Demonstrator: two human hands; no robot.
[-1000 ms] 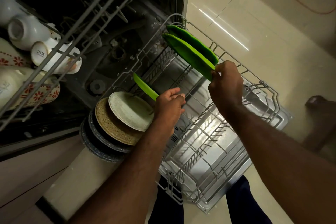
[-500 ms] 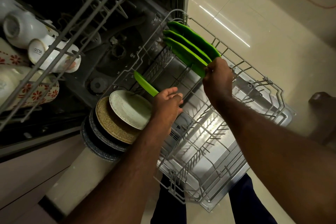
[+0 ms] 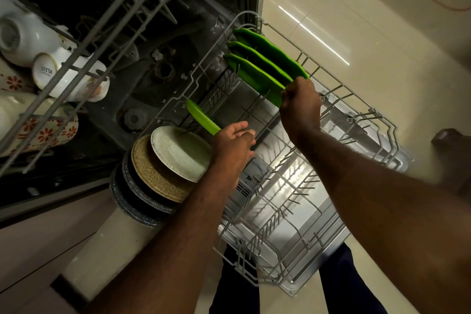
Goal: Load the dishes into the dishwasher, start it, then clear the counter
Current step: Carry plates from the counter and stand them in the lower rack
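Left hand, nearest, holds the spare green plate by its edge, beside a plate stack. Farther, right hand pinches the rim of the slotted green plate, upright at far left of the lower rack w/ two more behind. Advice: seat it fully betw. the tines, check it stands straight, then release.

Dim, glare streaks, wide-angle warp

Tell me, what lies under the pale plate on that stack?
Under the pale plate sits a tan speckled plate, then dark speckled plates. The left arm covers their right edges, so their count is unclear.
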